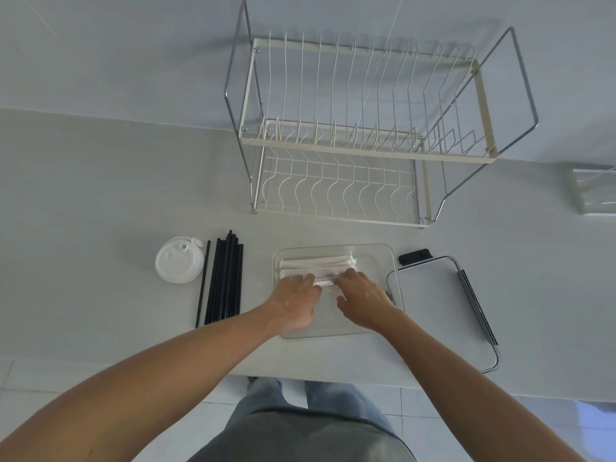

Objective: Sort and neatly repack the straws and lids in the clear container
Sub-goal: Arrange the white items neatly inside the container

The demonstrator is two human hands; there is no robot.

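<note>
Straws: white, wrapped, at 12 o'clock inside clear container
Left hand: palm down, fingertips pinching one wrapped straw
Right hand: palm down, pinching same straw

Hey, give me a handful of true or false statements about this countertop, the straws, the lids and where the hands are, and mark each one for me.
1. The black straws lie on the counter, outside the clear container. True.
2. The white lids sit inside the clear container. False: they rest on the counter, left of the black straws.
3. Both the left hand and the right hand reach into the clear container at the white wrapped straws. True.
4. The dish rack holds plates. False: its wire slots show no dishes.
5. The container's cover is closed over the container. False: it lies on the counter to the container's right.
</note>
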